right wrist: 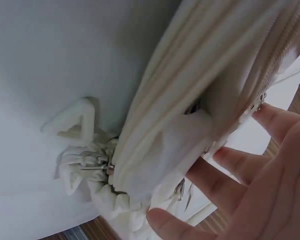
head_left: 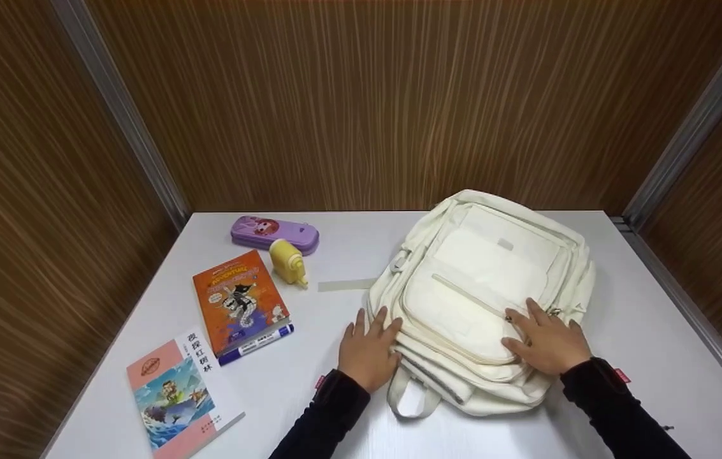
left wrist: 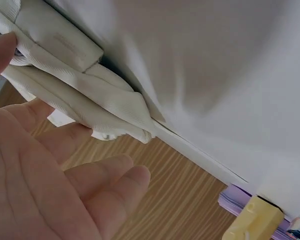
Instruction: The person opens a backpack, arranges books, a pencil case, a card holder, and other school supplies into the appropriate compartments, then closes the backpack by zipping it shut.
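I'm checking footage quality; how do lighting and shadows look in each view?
Head: the backpack and table brightly lit; left wrist: a soft shadow darkens the table, print on the backpack too faint to read; right wrist: dimmer, the table greyest beside the backpack.

The head view is bright and fairly even, with soft shadows pooling on the glossy white tabletop [head_left: 348, 242] below the cream canvas backpack [head_left: 462, 315], whose front pocket looks pale and nearly washed out. The brown wood-grain wall panel [head_left: 361, 108] reads darker. Small lettering on the orange cartoon-covered paperback book [head_left: 243, 299] is smeared. Both wrist views are dimmer and cooler. In the left one, a broad grey shadow spreads over the tabletop and the bare left hand [left wrist: 60, 175] looks soft. In the right one, deep shadow borders the backpack, and fine detail is mushy.
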{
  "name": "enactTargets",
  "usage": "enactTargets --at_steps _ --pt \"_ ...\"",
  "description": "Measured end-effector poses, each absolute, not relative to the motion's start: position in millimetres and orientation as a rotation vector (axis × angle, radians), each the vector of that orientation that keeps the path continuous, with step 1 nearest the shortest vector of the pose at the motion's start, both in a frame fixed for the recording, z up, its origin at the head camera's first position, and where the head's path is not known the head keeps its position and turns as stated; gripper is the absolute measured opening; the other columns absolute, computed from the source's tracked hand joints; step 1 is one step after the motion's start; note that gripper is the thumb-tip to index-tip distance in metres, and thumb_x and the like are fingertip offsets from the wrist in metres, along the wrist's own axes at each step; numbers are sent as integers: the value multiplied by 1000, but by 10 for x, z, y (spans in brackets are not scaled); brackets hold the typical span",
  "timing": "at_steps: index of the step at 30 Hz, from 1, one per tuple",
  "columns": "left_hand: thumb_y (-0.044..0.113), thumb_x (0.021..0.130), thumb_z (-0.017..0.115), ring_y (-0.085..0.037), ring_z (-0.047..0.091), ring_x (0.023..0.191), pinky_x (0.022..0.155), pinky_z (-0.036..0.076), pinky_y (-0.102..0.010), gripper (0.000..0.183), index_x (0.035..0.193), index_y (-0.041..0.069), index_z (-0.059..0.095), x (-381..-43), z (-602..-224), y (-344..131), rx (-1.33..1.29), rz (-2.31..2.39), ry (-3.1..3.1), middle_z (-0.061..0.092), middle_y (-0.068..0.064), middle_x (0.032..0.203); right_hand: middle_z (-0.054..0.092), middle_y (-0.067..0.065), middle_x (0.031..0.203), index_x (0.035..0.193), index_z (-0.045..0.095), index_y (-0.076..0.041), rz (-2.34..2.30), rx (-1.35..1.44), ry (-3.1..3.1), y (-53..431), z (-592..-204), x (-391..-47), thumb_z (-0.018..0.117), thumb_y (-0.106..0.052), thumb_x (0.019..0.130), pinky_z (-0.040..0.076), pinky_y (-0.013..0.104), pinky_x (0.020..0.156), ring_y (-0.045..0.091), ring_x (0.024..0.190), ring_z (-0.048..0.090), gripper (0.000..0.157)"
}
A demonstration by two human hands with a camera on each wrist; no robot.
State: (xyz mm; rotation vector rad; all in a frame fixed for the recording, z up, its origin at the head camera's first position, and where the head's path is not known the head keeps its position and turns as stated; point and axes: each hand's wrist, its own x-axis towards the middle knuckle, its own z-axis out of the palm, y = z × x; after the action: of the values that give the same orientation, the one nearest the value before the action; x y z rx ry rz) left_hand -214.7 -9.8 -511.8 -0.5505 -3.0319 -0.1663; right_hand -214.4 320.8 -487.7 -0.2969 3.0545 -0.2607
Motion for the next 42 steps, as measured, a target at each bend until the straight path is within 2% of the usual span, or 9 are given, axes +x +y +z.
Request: enactTargets --at_steps 4,11,13,17,21,26,30,36,42 --pt "40 96 51 -43 30 144 113 35 -52 57 151 29 38 -2166 -5133 -156 -494 -178 -3033 33 -4 160 27 32 154 147 43 -13 -253 -301 3087 3122 -4944 -2100 48 -55 96 26 80 97 60 130 37 67" --pt "10 87 61 -43 30 144 114 34 -51 66 150 20 41 -2053 -5072 1 -519 -155 -2962 32 -12 159 28 33 153 147 45 -13 -241 -286 3120 2989 -4973 -2029 48 -57 95 29 79 96 60 129 37 67" --pt "20 91 59 -42 31 144 115 34 -51 61 149 20 41 -1982 -5035 91 -563 -173 -2953 32 -12 159 28 34 153 147 45 -14 -234 -285 3119 2947 -4969 -2012 48 -58 95 28 80 96 60 129 37 68" --pt "58 94 46 -40 30 145 114 33 -56 65 151 28 37 -1785 -4977 283 -704 -192 -3013 28 -7 161 28 35 152 147 44 -14 -205 -272 3122 2867 -4976 -1965 48 -59 94 28 80 96 61 128 38 69" --pt "81 80 46 -42 28 145 109 34 -63 85 152 37 32 -1614 -5000 413 -826 -66 -3062 26 -2 162 31 35 151 147 45 -15 -171 -261 3115 2810 -4964 -1924 49 -59 94 30 80 95 60 126 42 69" --pt "80 75 54 -42 29 145 107 36 -64 86 149 42 35 -1556 -5063 474 -804 82 -3012 31 2 160 42 34 144 145 47 -13 -188 -267 3134 2843 -4858 -1967 50 -55 95 36 78 92 59 121 47 65" --pt "79 77 53 -41 28 146 108 35 -63 83 149 43 35 -1566 -5079 460 -794 80 -2984 32 4 160 49 31 138 143 48 -10 -217 -242 3240 2983 -4721 -2132 53 -49 95 40 72 91 57 121 46 62" --pt "77 76 55 -40 30 145 109 36 -60 84 148 36 40 -1545 -5104 445 -781 32 -2948 36 3 158 21 32 155 149 38 -13 -273 -124 3152 3274 -4661 -2345 51 -46 96 19 78 104 64 137 15 64" --pt "74 74 60 -39 35 143 111 38 -51 88 145 23 48 -1554 -5132 428 -733 10 -2918 43 -2 154 21 34 155 152 34 -14 -271 -136 3094 3386 -4743 -2354 51 -47 96 21 81 99 68 132 19 66"
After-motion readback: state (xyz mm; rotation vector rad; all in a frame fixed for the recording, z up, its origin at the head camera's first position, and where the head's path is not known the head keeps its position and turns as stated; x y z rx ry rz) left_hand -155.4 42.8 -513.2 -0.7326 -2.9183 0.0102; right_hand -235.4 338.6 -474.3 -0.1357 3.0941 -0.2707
